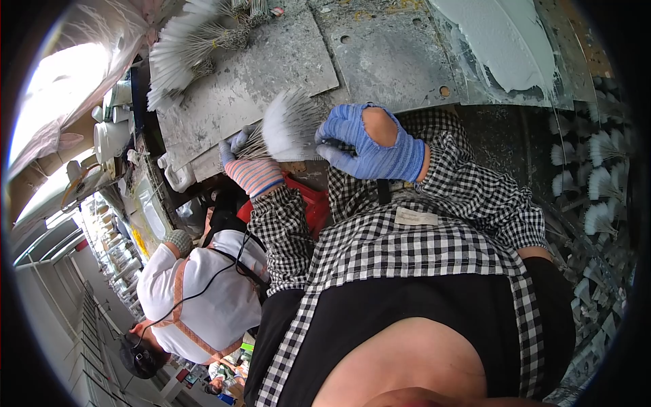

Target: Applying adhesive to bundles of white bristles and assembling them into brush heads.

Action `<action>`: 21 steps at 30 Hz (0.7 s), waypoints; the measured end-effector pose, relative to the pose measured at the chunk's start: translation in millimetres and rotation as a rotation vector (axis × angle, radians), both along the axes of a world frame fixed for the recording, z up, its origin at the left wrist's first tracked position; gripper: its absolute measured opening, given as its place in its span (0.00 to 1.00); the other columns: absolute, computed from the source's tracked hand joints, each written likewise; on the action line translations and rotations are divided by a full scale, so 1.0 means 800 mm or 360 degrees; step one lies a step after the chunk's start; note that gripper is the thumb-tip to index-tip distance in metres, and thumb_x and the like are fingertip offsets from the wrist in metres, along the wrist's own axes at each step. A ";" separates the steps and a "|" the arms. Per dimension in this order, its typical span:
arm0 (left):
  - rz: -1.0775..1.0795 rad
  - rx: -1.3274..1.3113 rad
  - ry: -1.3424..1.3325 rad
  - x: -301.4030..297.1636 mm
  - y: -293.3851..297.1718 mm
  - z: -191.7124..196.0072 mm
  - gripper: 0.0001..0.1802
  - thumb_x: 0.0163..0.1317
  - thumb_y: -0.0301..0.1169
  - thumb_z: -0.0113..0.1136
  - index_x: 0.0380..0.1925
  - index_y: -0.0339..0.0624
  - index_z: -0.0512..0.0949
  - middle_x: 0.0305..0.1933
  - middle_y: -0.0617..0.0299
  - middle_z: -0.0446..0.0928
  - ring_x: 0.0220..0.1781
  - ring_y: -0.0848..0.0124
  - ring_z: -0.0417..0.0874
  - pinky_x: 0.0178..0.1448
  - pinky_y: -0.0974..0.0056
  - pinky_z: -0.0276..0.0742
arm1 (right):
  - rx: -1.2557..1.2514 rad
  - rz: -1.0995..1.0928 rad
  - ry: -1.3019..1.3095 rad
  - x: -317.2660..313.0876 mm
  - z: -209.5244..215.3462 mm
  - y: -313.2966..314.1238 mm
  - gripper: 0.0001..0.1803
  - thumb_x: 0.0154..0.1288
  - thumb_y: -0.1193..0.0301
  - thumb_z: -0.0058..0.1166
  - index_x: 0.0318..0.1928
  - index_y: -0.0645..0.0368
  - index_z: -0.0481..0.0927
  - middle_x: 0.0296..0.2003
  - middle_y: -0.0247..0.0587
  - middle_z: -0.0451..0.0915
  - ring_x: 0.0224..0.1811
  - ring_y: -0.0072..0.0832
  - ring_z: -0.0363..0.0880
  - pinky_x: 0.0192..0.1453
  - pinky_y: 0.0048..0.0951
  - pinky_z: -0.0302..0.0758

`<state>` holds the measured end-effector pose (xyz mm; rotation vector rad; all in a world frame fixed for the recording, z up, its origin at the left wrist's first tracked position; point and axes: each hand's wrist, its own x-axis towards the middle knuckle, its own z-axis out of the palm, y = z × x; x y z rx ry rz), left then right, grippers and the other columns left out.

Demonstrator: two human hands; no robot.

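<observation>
My left hand (252, 169), in an orange-and-grey striped glove, is closed round a bundle of thin wire stems with white fibre tips (288, 129). The stems gather in my fist, and the white tips fan out to the right over the table's near edge. At the fan's right side is my right hand (369, 141), in a blue knit glove with a hole on its back. Its fingers curl toward the thumb, and the fingertips are beside the fan's outer edge. What they pinch, if anything, is too small to make out.
More white-tipped wire bundles (196, 47) lie on the grey, stained metal sheet (271, 68). White paste (505, 41) is spread on a board at the far right. Racks of white-tipped pieces (600, 176) stand at right. A co-worker in a white top (203, 298) sits at left.
</observation>
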<state>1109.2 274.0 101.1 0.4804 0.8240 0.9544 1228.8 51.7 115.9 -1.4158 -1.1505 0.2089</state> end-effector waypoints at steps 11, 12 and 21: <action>-0.0054 -0.0022 -0.0132 0.015 0.000 -0.005 0.19 0.69 0.42 0.55 0.24 0.40 0.75 0.26 0.56 0.78 0.39 0.58 0.80 0.56 0.50 0.76 | -0.0253 -0.0190 0.0103 0.001 -0.002 -0.006 0.13 0.58 0.71 0.67 0.42 0.62 0.84 0.34 0.42 0.81 0.32 0.36 0.83 0.38 0.32 0.81; -0.0061 -0.0028 -0.0137 0.022 -0.006 -0.001 0.19 0.69 0.42 0.55 0.24 0.40 0.75 0.26 0.56 0.78 0.39 0.58 0.80 0.56 0.50 0.76 | -0.0265 -0.0177 0.0204 0.002 -0.001 -0.007 0.13 0.58 0.71 0.67 0.43 0.62 0.83 0.34 0.43 0.81 0.33 0.36 0.83 0.38 0.32 0.81; -0.0296 -0.0086 -0.0481 0.065 -0.039 0.050 0.21 0.70 0.41 0.61 0.20 0.47 0.67 0.21 0.68 0.67 0.26 0.67 0.72 0.44 0.60 0.75 | -0.0110 -0.0349 -0.0056 0.000 -0.010 -0.039 0.11 0.61 0.68 0.61 0.39 0.63 0.81 0.35 0.47 0.80 0.33 0.42 0.82 0.38 0.39 0.80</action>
